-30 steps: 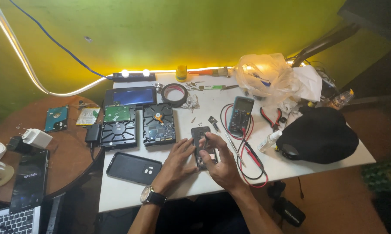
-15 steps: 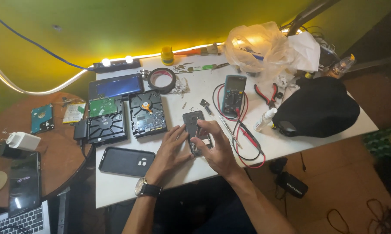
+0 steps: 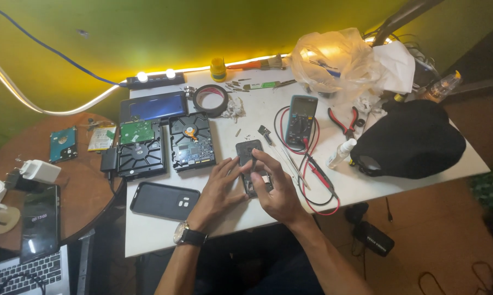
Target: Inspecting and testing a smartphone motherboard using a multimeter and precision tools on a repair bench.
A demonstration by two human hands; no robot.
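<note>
A dark smartphone (image 3: 248, 157) lies flat on the white table (image 3: 399, 188), near its middle. My left hand (image 3: 218, 188), with a wristwatch on the wrist, rests on the table and touches the phone's left edge with its fingertips. My right hand (image 3: 276, 188) covers the phone's lower half, fingers pressing down on it. Only the phone's upper part shows. A black phone case (image 3: 164, 200) lies to the left of my left hand.
Two opened hard drives (image 3: 190, 141) and a tablet (image 3: 153, 107) lie behind the case. A multimeter (image 3: 302, 112) with red leads, red pliers (image 3: 343, 120), a small spray bottle (image 3: 341, 153), a black cap (image 3: 410, 139), a tape roll (image 3: 211, 99) and a plastic bag (image 3: 328, 57) fill the right and back.
The view has shifted a little, so the table sits lower and further right in the frame. Both hands stay on the phone with only small finger movements.
</note>
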